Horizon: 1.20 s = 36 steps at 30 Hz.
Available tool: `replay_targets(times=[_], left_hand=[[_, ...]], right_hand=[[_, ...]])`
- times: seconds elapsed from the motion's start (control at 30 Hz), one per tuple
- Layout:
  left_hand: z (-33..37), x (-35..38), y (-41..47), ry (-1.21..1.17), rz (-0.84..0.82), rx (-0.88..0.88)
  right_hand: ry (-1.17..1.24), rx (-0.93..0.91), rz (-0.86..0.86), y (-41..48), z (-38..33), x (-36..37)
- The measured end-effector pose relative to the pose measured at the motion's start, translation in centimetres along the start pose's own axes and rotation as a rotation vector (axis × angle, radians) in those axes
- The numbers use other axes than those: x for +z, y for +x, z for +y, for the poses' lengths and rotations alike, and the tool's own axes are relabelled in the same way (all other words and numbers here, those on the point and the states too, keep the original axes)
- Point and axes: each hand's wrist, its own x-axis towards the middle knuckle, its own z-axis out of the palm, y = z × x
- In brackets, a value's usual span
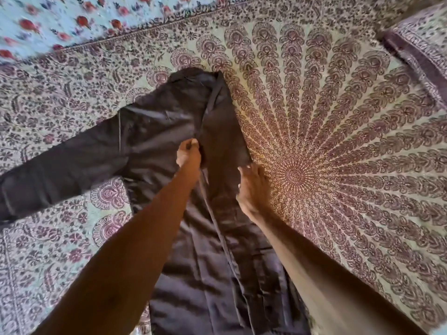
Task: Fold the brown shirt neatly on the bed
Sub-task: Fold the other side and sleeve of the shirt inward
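Observation:
The brown shirt (pixel 154 131) lies flat on the bed (pixel 338 146), collar end far from me, hem near the bottom of the view. Its right side is folded over onto the body, making a straight edge along the right. The left sleeve (pixel 60 175) stretches out flat to the left. My left hand (pixel 188 151) pinches the inner edge of the folded panel near the shirt's middle. My right hand (pixel 251 187) rests flat with fingers spread on the shirt's right folded edge, partly on the bedspread.
The bed carries a purple and cream mandala-print spread. A light blue sheet with red flowers (pixel 72 18) lies at the far left. A matching printed pillow (pixel 418 52) sits at the far right corner.

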Motion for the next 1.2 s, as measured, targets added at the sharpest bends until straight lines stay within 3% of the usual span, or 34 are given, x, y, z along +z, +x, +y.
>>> replay_targets(times=[0.13, 0.2, 0.3, 0.43, 0.57, 0.67, 0.77, 0.93, 1.0, 1.07, 1.13, 1.2], left_hand=[[0.7, 0.1, 1.2, -0.372, -0.021, -0.148], [0.8, 0.1, 0.6, -0.51, 0.05, -0.183], [-0.1, -1.1, -0.5, -0.515, 0.185, -0.265], [-1.4, -2.9, -0.4, -0.322, 0.125, -0.253], [1.2, -3.4, 1.0, 0.017, 0.286, 0.064], [0.9, -3.1, 2.5, 0.338, 0.151, 0.498], [0.4, -2.7, 3.3, 0.668, -0.007, 0.795], [-0.4, -1.8, 4.6, 1.031, -0.086, 0.887], [-0.6, -1.7, 5.2, 1.071, -0.089, 0.925], [-0.7, -1.6, 5.8, 1.078, -0.106, 0.934], [-0.7, -1.4, 6.0, 1.049, -0.119, 0.916], [-1.0, -1.2, 6.2, 1.01, -0.123, 0.898]], right_hand=[[0.046, -0.145, -0.109, 5.7, -1.7, -0.3], [0.042, -0.152, -0.154, 8.0, -2.2, -0.2], [0.027, -0.109, -0.22, 10.4, -2.9, -0.3], [-0.088, -0.055, -0.267, 11.7, -4.7, -0.9], [-0.12, 0.002, -0.128, 13.3, -6.6, -1.7], [-0.056, -0.14, 0.015, 16.3, -7.0, -2.1], [-0.046, -0.347, -0.113, 19.6, -7.0, -1.6], [-0.157, -0.223, -0.289, 23.8, -4.2, -0.1], [-0.194, -0.177, -0.273, 24.2, -3.8, -0.2], [-0.176, -0.155, -0.153, 24.3, -4.6, -0.5], [-0.127, -0.235, -0.01, 24.4, -5.6, -0.8], [-0.162, -0.409, -0.029, 24.9, -6.1, -0.5]])
